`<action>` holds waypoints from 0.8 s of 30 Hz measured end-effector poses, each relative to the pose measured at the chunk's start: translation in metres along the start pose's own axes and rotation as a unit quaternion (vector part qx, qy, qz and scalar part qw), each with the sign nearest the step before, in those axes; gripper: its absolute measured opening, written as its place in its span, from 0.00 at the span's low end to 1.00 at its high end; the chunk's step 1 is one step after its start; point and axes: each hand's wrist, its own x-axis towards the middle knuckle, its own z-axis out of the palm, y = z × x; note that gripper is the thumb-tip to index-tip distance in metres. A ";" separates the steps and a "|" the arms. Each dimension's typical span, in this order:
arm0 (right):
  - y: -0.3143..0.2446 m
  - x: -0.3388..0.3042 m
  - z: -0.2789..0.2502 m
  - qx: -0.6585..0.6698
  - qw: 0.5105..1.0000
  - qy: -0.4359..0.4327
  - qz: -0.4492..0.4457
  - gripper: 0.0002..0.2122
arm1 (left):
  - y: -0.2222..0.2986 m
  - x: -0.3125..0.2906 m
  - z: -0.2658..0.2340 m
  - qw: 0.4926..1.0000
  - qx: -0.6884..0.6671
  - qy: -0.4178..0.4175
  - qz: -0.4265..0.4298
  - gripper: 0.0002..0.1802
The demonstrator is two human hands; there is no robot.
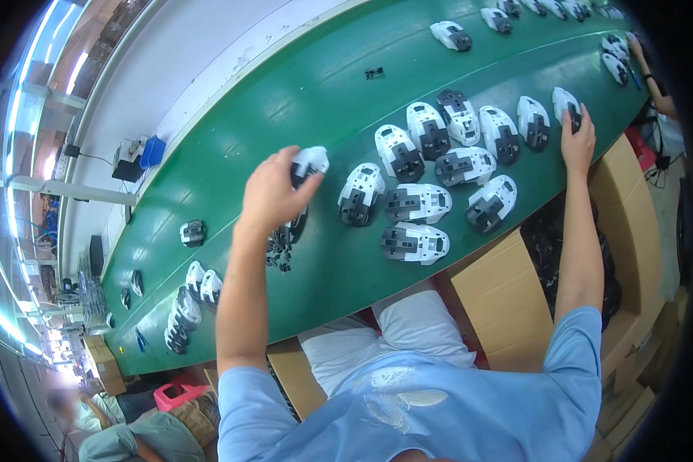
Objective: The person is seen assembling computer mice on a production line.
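My left hand [273, 192] grips a white and black plastic shell part [308, 163] just above the green conveyor belt [316, 85]. Small black pieces [279, 252] lie on the belt right under that hand. My right hand [577, 142] reaches far to the right and rests on another white and black shell part [567, 104]. Between my hands lies a cluster of several similar shell parts [420, 192], some face up, some on their sides.
More shell parts sit further along the belt at the upper right [452, 35] and lower left [186, 308]. Open cardboard boxes [508, 300] stand below the belt edge. Another person's hand [637, 48] works at the far right. A seated person [123, 431] is at lower left.
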 end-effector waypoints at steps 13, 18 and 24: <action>-0.001 0.002 -0.010 0.019 0.999 0.011 0.025 0.27 | 0.021 0.021 0.025 0.994 -0.018 -0.022 0.102 0.28; -0.016 -0.004 -0.002 0.079 0.995 0.031 0.048 0.25 | 0.039 0.095 0.033 0.985 -0.026 0.037 0.169 0.26; -0.017 -0.001 -0.012 0.098 0.992 0.071 0.018 0.20 | 0.117 0.180 0.069 0.961 -0.018 0.037 0.275 0.27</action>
